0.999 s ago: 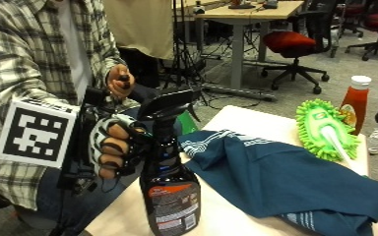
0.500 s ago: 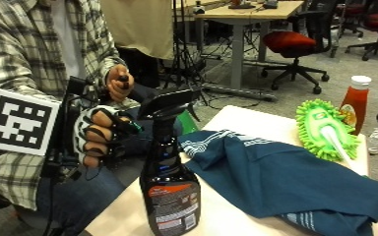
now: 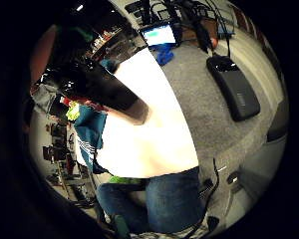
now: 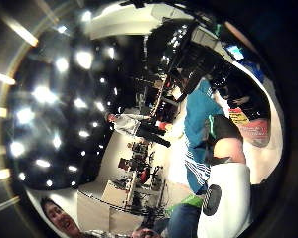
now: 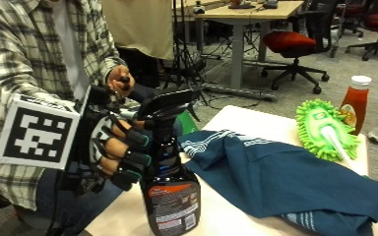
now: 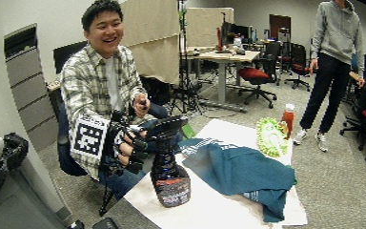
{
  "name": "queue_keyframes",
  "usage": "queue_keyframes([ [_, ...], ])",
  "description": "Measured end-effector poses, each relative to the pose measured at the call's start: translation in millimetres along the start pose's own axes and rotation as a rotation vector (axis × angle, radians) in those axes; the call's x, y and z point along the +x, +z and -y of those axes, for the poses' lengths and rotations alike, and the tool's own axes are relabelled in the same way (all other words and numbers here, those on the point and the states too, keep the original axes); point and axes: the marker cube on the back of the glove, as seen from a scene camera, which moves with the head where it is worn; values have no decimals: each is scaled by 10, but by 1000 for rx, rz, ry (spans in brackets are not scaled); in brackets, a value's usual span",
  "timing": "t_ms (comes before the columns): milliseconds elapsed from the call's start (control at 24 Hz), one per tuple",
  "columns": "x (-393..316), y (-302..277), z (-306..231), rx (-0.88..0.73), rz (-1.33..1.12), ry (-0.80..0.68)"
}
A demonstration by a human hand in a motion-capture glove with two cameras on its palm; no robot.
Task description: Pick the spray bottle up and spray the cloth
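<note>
A dark spray bottle (image 5: pixel 169 196) with a black trigger head stands upright near the front corner of the white table (image 5: pixel 248 119). My gloved right hand (image 5: pixel 118 152) hovers just beside its neck, below the trigger, fingers half curled toward it and not wrapped round it. Whether the fingertips touch the neck I cannot tell. The teal cloth (image 5: pixel 287 182) lies crumpled on the table just past the bottle. The wide outside view shows the same: bottle (image 6: pixel 170 183), hand (image 6: pixel 127 148), cloth (image 6: pixel 246 169). The little finger side palm view has the bottle (image 3: pixel 99 89) close in.
A green fluffy duster (image 5: pixel 327 128) and a ketchup bottle (image 5: pixel 355 98) sit at the table's far end. The person's bare left hand (image 5: pixel 120 83) is raised behind the trigger head, pinching a small dark thing. Office chairs and desks stand beyond.
My gloved hand drew back a little, then came forward and down toward the bottle's neck. The bottle and the cloth have stayed put.
</note>
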Motion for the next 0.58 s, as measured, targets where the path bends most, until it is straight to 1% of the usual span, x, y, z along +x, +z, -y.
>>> queue_keyframes([
  [208, 32, 108, 230, -90, 18, 3],
  [333, 44, 159, 401, -123, 45, -42],
  [583, 76, 261, 609, -168, 181, -138],
])
